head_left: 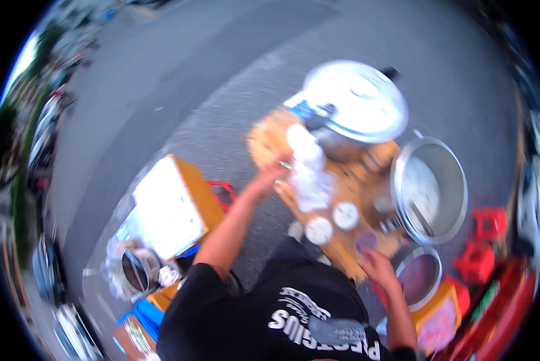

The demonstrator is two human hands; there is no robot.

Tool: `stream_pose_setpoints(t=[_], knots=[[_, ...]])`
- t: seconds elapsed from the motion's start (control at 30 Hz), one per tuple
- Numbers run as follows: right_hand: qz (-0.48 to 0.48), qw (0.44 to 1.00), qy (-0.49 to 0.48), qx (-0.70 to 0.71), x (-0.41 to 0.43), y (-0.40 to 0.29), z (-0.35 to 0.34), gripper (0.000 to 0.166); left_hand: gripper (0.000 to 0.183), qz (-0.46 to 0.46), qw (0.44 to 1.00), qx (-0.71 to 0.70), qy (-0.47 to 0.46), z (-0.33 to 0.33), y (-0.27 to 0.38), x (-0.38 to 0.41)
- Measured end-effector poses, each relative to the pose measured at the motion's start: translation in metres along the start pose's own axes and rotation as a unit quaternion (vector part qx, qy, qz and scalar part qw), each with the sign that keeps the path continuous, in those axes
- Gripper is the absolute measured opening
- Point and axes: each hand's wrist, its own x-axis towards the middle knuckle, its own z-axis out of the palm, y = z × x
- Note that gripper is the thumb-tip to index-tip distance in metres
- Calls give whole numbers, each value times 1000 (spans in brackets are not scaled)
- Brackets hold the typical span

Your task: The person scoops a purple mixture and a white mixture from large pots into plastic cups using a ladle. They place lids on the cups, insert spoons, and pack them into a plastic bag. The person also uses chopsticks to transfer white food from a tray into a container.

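My left hand (pixel 274 173) is at the left side of a white plastic bag (pixel 313 171) on a wooden table (pixel 274 135); small green-and-white bits show at its fingers, and blur hides its grip. On the right, my right hand (pixel 378 266) holds a small purple-tinted cup (pixel 366 241) at the table's near edge. Two round white-topped containers (pixel 318 230) (pixel 345 215) stand between the hands. Beyond the bag is a large metal pot with a shiny lid (pixel 358 99). An open metal pot (pixel 432 189) with a utensil in it stands at the right.
A smaller pot with purplish contents (pixel 419 277) is by my right forearm, near red plastic stools (pixel 475 261). To my left are a white-topped yellow box (pixel 171 207) and a bag-lined bucket (pixel 137 270). Parked vehicles (pixel 46 266) line the asphalt's left side.
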Motion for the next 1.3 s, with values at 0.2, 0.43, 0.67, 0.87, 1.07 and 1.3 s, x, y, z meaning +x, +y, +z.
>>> stream_pose_setpoints(t=[0.2, 0.43, 0.67, 0.87, 1.07, 1.3], knots=[[-78, 943, 311, 85, 26, -39, -123, 8, 47, -159, 918, -189, -310, 39, -43, -110], [92, 922, 32, -374, 97, 35, -217, 36, 57, -152, 917, -208, -304, 49, -42, -142], [270, 910, -43, -313, 129, 70, -218, 40, 89, -67, 930, -148, -329, 49, -58, -152], [154, 868, -7, -472, 98, 88, -280, 35, 85, -82, 931, -148, -322, 55, -54, -146], [134, 772, 100, -613, 52, 44, -299, 22, 69, -114, 925, -213, -294, 56, -45, -153], [101, 789, -9, -607, 58, 29, -263, 23, 64, -95, 917, -201, -331, 66, -38, -148]])
